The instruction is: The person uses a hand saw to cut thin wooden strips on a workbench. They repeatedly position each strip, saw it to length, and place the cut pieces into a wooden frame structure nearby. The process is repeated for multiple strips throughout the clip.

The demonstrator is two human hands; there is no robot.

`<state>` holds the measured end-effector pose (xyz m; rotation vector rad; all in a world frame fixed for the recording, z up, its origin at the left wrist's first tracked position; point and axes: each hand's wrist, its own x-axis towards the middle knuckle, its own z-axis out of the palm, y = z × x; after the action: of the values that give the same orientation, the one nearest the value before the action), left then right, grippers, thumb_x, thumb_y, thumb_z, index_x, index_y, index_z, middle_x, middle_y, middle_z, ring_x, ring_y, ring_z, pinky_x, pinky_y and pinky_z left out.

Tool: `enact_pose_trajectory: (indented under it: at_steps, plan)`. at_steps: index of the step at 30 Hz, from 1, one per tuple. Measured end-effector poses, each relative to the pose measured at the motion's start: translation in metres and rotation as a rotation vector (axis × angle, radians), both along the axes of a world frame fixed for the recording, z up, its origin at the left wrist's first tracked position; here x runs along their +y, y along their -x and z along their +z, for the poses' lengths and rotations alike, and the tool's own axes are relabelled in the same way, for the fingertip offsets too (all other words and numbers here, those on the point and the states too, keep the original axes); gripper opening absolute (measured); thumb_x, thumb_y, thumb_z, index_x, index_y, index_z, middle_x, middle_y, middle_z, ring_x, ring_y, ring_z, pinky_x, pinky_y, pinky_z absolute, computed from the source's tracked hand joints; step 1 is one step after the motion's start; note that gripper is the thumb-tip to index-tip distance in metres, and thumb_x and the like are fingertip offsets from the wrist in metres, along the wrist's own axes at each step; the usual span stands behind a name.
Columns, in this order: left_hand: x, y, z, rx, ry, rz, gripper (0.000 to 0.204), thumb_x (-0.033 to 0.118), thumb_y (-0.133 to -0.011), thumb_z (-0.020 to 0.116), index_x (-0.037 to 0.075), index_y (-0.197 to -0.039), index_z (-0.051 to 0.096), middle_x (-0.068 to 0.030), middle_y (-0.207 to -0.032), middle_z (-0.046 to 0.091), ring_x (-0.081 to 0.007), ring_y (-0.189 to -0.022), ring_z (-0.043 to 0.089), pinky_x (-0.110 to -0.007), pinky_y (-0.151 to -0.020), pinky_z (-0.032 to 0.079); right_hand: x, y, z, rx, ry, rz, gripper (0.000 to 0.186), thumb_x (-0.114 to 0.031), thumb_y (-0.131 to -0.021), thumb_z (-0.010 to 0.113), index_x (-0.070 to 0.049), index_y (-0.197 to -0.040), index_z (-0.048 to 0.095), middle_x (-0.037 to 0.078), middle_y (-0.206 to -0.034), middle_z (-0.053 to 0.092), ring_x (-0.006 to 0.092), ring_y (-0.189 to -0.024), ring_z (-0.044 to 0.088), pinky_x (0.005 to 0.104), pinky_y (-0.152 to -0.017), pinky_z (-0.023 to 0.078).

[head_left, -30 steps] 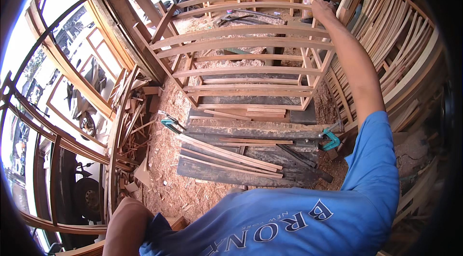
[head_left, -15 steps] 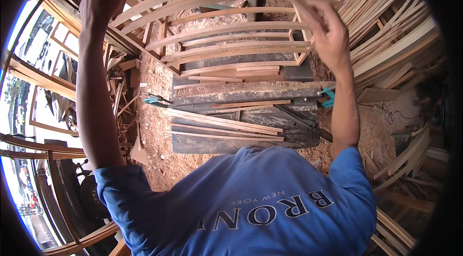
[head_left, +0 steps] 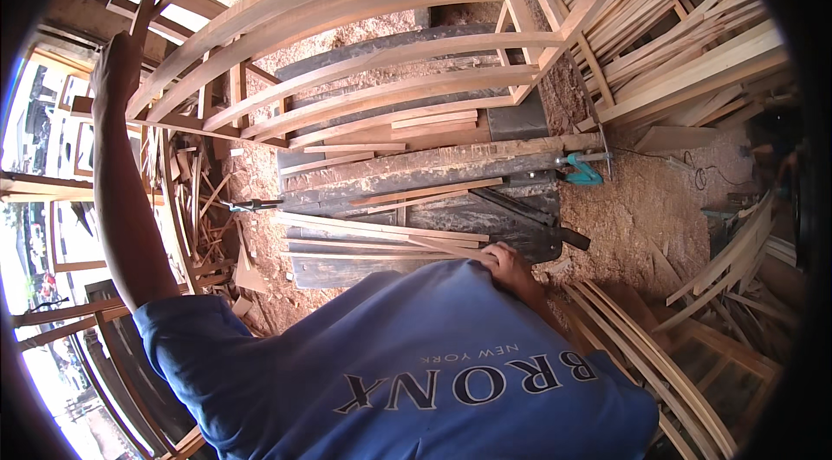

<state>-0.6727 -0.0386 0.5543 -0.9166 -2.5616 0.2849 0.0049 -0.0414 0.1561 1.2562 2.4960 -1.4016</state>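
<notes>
A large slatted wooden frame point(head_left: 364, 57) with curved rails stands over the far part of a dark worktop point(head_left: 520, 122). My left hand point(head_left: 115, 70) is raised at the far left, closed on an end piece of this frame; its fingertips are partly hidden. Low at the worktop's near edge, by my shirt, my right hand point(head_left: 510, 269) is closed on the end of a thin wooden strip point(head_left: 438, 246). Several more pale strips point(head_left: 381, 226) lie fanned across the worktop beside it. The lower part of my right forearm is hidden by the shirt.
A rough wooden beam point(head_left: 433, 161) crosses the worktop, with a teal-handled clamp point(head_left: 582, 169) at its right and another clamp point(head_left: 253, 205) at its left. Stacked curved slats point(head_left: 685, 35) fill the far right. Shavings point(head_left: 641, 234) cover the floor; offcuts point(head_left: 212, 226) lie left.
My right hand has come down from the frame's far right side to the strips at the worktop's near edge. My left hand has moved left and nearer. The frame appears shifted left and nearer in view.
</notes>
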Motion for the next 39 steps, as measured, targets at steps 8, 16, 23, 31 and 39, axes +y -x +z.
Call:
enact_pose_trajectory:
  at_steps: [8,16,23,31,39]
  plan:
    - [-0.007,0.041,-0.021,0.067,0.080,0.119,0.045,0.049,-0.099,0.040,0.019,-0.129,0.054,-0.0187,-0.118,0.066,-0.0380,-0.109,0.063,-0.053,-0.087,0.048,0.101,0.047,0.011,0.113,-0.175,0.122,0.020,-0.012,-0.086,0.066,-0.007,-0.105,0.065,0.012,-0.098,0.065,0.0346,-0.092,0.065,0.0436,-0.076,0.053]
    - [-0.014,-0.030,-0.009,0.364,-0.453,0.106,0.042,0.050,-0.092,0.058,0.023,-0.124,0.065,-0.0065,-0.123,0.068,-0.0281,-0.110,0.066,-0.042,-0.090,0.053,0.132,0.094,-0.008,0.276,-0.309,0.139,0.022,-0.007,-0.080,0.069,-0.006,-0.102,0.065,0.010,-0.098,0.066,0.0330,-0.086,0.066,0.0441,-0.075,0.053]
    - [-0.055,-0.264,-0.259,0.090,-1.090,-0.709,0.014,-0.002,-0.092,0.057,-0.002,-0.105,0.061,-0.0143,-0.094,0.068,-0.0199,-0.080,0.067,-0.029,-0.068,0.058,0.220,0.184,-0.042,0.174,-0.622,0.307,0.022,-0.002,-0.078,0.063,-0.006,-0.099,0.067,0.015,-0.117,0.065,0.0275,-0.067,0.068,0.0403,-0.065,0.057]
    - [-0.183,-0.470,-0.455,-1.096,-0.625,0.233,0.017,0.010,-0.093,0.056,0.002,-0.099,0.070,-0.0140,-0.085,0.072,-0.0225,-0.074,0.070,-0.038,-0.066,0.055,0.258,0.220,-0.070,-0.061,-0.630,0.482,0.022,-0.003,-0.087,0.052,-0.003,-0.106,0.063,0.015,-0.118,0.063,0.0311,-0.072,0.069,0.0427,-0.061,0.056]
    - [-0.272,-0.470,-0.509,-1.183,-0.646,0.630,0.021,0.012,-0.089,0.055,-0.002,-0.095,0.069,-0.0157,-0.080,0.072,-0.0205,-0.068,0.070,-0.032,-0.064,0.054,0.250,0.210,-0.095,-0.006,-0.659,0.376,0.026,-0.004,-0.091,0.046,-0.005,-0.117,0.052,0.013,-0.112,0.061,0.0310,-0.080,0.069,0.0432,-0.063,0.055]
